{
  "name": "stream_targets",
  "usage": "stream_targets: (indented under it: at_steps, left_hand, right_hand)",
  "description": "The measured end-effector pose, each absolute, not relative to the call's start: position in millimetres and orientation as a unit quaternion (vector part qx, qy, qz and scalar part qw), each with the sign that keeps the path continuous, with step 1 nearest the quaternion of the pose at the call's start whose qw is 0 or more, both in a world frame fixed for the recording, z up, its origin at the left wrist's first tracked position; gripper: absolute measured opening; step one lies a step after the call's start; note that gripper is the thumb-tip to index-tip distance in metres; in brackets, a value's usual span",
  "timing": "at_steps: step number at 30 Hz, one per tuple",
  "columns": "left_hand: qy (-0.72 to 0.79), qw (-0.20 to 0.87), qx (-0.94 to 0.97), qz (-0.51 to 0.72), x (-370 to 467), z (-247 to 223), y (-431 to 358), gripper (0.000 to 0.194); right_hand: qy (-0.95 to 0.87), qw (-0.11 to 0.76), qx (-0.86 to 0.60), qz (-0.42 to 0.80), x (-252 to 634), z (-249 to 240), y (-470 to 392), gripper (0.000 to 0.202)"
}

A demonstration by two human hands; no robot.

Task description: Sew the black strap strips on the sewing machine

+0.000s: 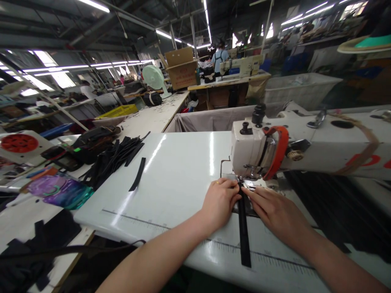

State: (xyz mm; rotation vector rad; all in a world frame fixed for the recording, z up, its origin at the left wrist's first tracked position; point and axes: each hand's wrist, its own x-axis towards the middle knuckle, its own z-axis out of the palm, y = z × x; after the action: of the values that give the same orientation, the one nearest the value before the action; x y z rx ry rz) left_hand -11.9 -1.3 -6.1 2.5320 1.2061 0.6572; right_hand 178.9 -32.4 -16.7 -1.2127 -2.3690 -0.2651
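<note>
A narrow black fabric strip [244, 234] runs from beneath the sewing machine's needle area toward me, its near end lying across the printed ruler on the table. My left hand [220, 200] pinches the strip's left edge close to the presser foot, fingers bent together. On the other side my right hand [275, 207] has its fingers stretched forward, the fingertips pressing on the strip's right edge. The white sewing machine [330, 138] has an orange-red guard [279, 152] on its head. The strip's far end is hidden under the foot and fingers.
Another short black strip [138, 175] lies to the left on the pale sewing table [183, 175]. Beyond it sits a heap of black strips [117, 156], with a purple-and-teal pouch [61, 191] nearby. Dark fabric [339, 207] is spread right of the machine. A fan [154, 77] and cardboard box [181, 69] stand behind.
</note>
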Motion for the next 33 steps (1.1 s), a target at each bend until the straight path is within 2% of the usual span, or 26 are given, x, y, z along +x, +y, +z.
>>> stream_targets:
  at_steps: [15,22,33]
  left_hand:
    - [0.458,0.077,0.871,0.162,0,-4,-7,0.017]
    - [0.459,0.071,0.871,0.158,0,-1,-6,0.016]
    - [0.470,0.090,0.860,0.180,1,2,3,0.016]
  right_hand:
    - [-0.867,0.198,-0.445,-0.102,178,-21,-34,0.035]
    - [-0.878,0.251,-0.405,-0.042,176,-8,-47,0.025]
    - [-0.875,0.264,-0.406,-0.002,179,-9,-45,0.027]
